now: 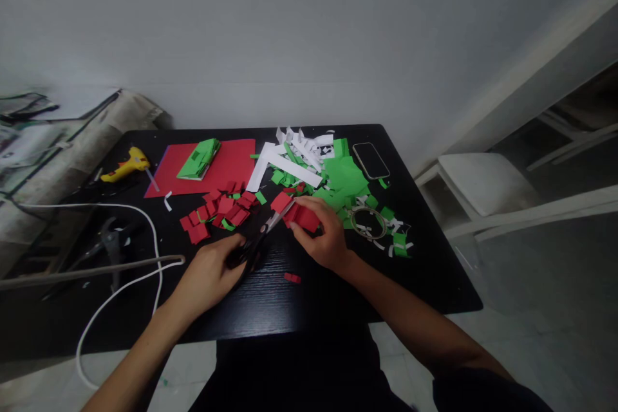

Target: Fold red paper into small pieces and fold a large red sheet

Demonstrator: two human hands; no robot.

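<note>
Scissors (263, 235) held in closed left grip (212, 273); red paper (304, 217) pinched in right grip (326, 239) (blades touching it) over black worktop (299, 309); cut red squares (217, 209) nearby.

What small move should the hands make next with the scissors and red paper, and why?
Probably close the scissors to snip a piece off the red paper. The left hand grips the handles, the blades reach the edge of the paper pinched in the right hand, and cut red squares lie alongside.
</note>
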